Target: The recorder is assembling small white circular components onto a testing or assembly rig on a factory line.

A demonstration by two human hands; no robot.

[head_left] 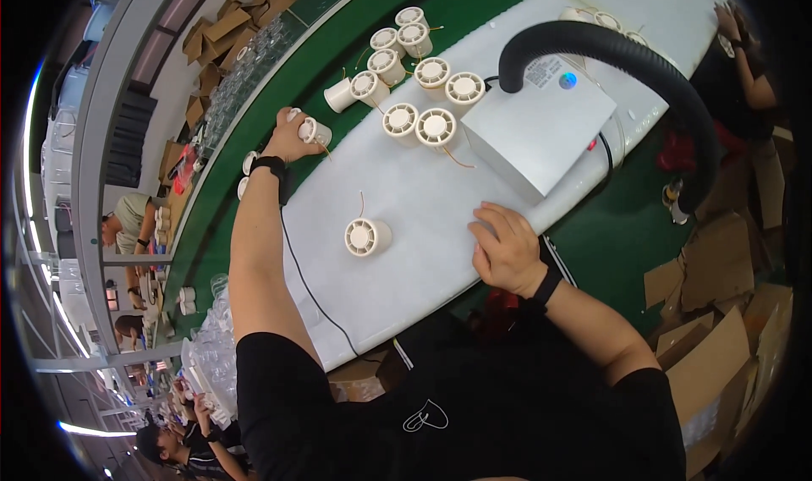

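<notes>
My left hand (290,139) reaches to the far left edge of the white work surface, its fingers closed around a white cylindrical fan unit (316,132) with a slotted round face and a thin wire. Another white piece shows partly between its fingers; how much of it is held, I cannot tell. Near the front edge of the surface, my right hand (509,251) is loosely curled, with nothing seen in it. A single fan unit (362,237) lies on its side between my two hands, its wire pointing away from me.
Several more fan units (399,120) are grouped at the far side, partly on the green conveyor belt (347,41). A grey metal box (541,126) with a black corrugated hose (626,45) occupies the right. A black cable (309,269) crosses the surface. Cardboard boxes (719,261) lie at right; people work nearby.
</notes>
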